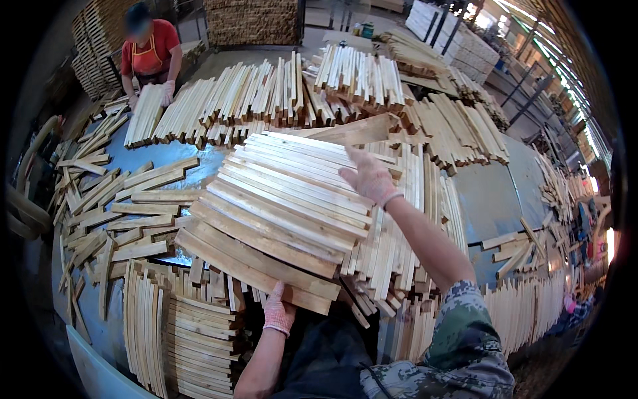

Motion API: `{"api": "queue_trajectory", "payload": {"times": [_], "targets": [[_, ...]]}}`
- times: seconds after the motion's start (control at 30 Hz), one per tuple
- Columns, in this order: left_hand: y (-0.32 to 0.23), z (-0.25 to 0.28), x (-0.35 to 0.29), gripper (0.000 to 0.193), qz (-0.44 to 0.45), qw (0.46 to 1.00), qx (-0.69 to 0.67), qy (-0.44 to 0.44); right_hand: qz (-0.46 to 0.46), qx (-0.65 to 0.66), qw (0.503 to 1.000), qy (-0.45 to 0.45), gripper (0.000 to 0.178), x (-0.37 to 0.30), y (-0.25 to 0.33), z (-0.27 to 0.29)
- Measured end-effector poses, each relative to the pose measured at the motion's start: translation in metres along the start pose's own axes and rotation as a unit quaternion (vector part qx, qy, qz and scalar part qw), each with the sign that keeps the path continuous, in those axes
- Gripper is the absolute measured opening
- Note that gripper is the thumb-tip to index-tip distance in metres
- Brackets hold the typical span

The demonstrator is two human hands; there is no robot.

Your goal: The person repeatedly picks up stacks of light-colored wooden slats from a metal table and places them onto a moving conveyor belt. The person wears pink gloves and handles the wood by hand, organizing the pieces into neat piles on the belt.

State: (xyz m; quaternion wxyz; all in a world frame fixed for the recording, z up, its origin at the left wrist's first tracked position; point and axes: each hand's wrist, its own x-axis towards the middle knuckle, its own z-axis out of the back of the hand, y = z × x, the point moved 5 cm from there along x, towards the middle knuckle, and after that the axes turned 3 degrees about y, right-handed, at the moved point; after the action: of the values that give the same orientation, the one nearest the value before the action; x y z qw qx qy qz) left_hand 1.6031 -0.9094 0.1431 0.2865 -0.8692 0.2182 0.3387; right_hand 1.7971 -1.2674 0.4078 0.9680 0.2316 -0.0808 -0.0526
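Note:
In front of me lies a layer of pale wooden strips point(286, 193), side by side and slightly fanned. Along its near edge is a wider, browner wooden board point(256, 266). My left hand point(279, 312), in a pinkish knit glove, grips that board's near edge, thumb up against it and the other fingers hidden beneath. Over the right end of the strips is my gloved right hand point(370, 178), its fingers stretched out and apart. Whether it touches the wood I cannot tell. Just beyond its fingertips, a broad flat plank point(355, 132) lies crosswise.
Loose short pieces point(143, 223) are scattered at the left on the metal table point(482, 196). Rows of strips point(252, 93) line the far side, where a person in red point(151, 56) handles a bundle. More stacked strips point(186, 332) stand close at my lower left.

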Motion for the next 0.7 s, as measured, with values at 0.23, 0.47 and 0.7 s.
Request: {"api": "queue_trajectory", "payload": {"times": [0.23,0.47,0.7], "targets": [[-0.011,-0.042,-0.009,0.059,0.033,0.997,-0.047,0.059,-0.006,-0.314,0.949,0.017,0.085,0.136,-0.053,-0.001],[-0.027,-0.077,-0.002,0.073,0.077,0.994,0.078,0.029,-0.115,-0.316,0.914,0.229,0.089,0.187,-0.08,-0.001],[-0.014,-0.084,0.01,0.084,0.027,0.999,0.014,0.032,-0.045,-0.248,0.914,0.318,0.074,0.184,-0.101,-0.008]]}}
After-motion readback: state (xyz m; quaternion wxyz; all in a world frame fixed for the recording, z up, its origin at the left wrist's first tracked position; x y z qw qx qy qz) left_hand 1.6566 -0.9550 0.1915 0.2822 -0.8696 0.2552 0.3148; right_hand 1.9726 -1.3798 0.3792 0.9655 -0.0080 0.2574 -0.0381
